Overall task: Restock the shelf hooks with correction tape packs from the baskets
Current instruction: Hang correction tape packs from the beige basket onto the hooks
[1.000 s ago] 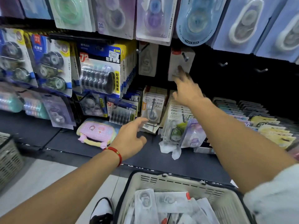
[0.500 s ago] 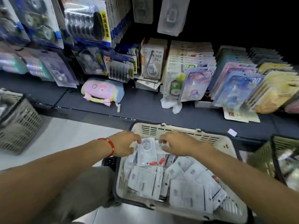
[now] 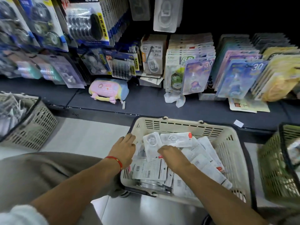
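A cream basket [image 3: 178, 122] on the floor below me holds several white correction tape packs [image 3: 176, 140], some face up and some showing barcodes. My left hand [image 3: 124, 148], with a red string on its wrist, reaches in along the basket's left wall with fingers stretched forward over the packs. My right hand [image 3: 172, 157] is in the middle of the basket, its fingers curled on the lower edge of one face-up pack [image 3: 151, 144]. Matching clear-fronted packs [image 3: 164, 13] hang on hooks at the top of the shelf.
A dark shelf ledge [image 3: 146, 104] runs in front of the basket, with a pink pouch [image 3: 108, 90] and rows of carded stationery on it. A grey basket [image 3: 30, 127] stands at the left and a green basket [image 3: 276, 168] at the right. My knee is at lower left.
One second ago both hands were up at the shelf. They came down into the cream basket, and the right hand has since closed its fingers on one pack.
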Demonstrator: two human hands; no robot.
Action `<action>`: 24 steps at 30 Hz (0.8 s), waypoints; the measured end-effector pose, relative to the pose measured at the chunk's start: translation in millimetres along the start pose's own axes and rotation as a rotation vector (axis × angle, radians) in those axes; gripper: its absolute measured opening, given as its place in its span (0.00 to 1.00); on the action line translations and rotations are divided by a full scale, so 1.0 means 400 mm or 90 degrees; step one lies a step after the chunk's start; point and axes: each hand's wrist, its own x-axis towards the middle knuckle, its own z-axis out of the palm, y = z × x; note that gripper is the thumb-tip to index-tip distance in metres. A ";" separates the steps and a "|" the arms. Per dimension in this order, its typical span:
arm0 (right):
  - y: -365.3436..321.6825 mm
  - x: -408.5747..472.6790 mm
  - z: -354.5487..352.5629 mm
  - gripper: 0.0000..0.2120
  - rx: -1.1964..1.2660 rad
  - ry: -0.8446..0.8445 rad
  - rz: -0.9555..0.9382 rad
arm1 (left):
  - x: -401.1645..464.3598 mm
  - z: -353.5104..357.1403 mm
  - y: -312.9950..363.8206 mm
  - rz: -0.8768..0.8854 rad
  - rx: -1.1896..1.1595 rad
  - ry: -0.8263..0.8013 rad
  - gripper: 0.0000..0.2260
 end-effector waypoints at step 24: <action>-0.051 0.030 0.041 0.14 0.549 0.031 0.394 | -0.030 -0.127 -0.088 -0.340 -0.949 0.228 0.10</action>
